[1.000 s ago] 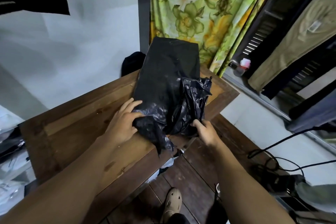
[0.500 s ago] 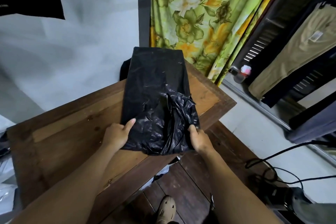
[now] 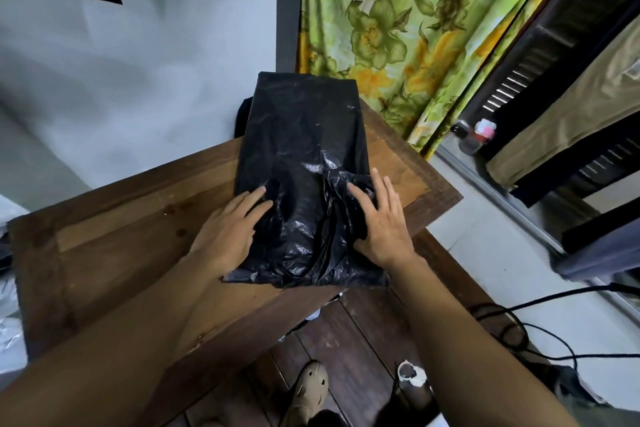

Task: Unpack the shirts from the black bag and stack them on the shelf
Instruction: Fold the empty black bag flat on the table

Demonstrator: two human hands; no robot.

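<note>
While spread hands [image 3: 228, 229] [image 3: 382, 222] press the black bag [image 3: 304, 149], a floral curtain [image 3: 381, 28] hangs behind.

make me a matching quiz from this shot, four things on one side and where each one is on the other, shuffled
Things:
1. black bag
2. left hand
3. right hand
4. floral curtain

Places:
a. flat on the crumpled plastic at the bag's near right side
b. lying on the wooden table
c. hanging beyond the table's far corner
d. flat on the bag's near left side

Pairs: 1-b, 2-d, 3-a, 4-c
</note>
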